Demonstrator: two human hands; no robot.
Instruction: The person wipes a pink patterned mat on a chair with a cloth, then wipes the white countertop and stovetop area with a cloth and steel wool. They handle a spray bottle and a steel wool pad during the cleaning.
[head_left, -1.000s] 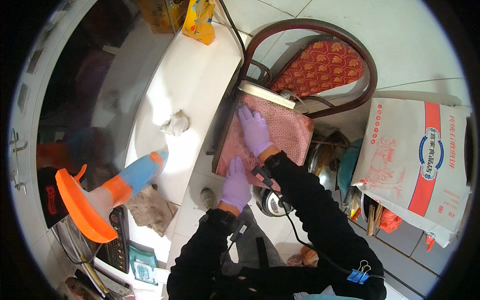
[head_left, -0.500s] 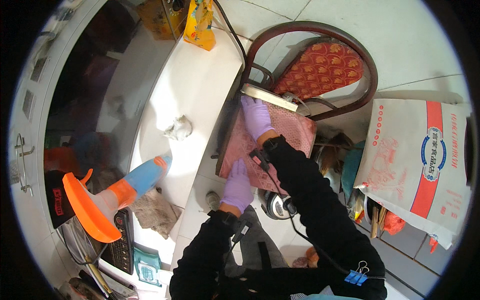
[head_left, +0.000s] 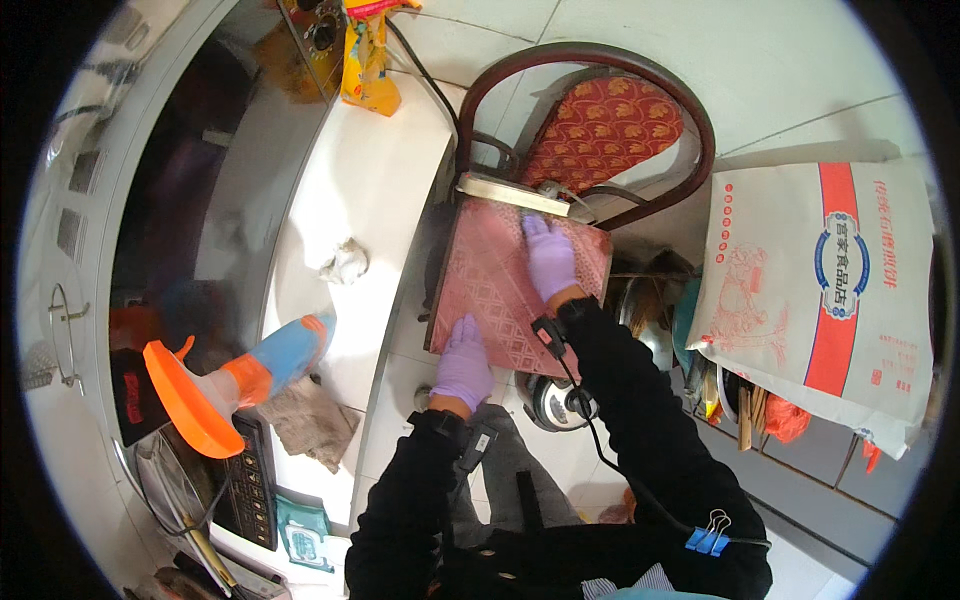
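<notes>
A chair's square seat with a pink patterned cover (head_left: 490, 290) lies before me. My left hand (head_left: 463, 370), in a purple glove, rests on its near left part with fingers stretched out. Farther up and to the right, my right hand (head_left: 552, 260), gloved likewise, lies on the cover with its fingers extended toward the far edge. Whether anything is under its palm I cannot see. Along that far edge lies a long cream-coloured bar (head_left: 515, 195), just beyond my right fingertips. Behind it rises the chair's red and gold patterned backrest (head_left: 610, 130) inside a dark curved frame.
On the white counter (head_left: 390, 150) at left are a yellow pouch (head_left: 368, 75), crumpled white tissue (head_left: 345, 262), an orange-topped spray bottle (head_left: 190, 400), a brown cloth (head_left: 315, 425) and a wipes pack (head_left: 303, 535). A large white paper bag (head_left: 770, 300) stands right. A rounded silver-and-black appliance (head_left: 560, 405) sits below the seat.
My right hand has slid to the right across the pink cover, away from its left side. My left hand stays near the front left part. The whole view has shifted slightly.
</notes>
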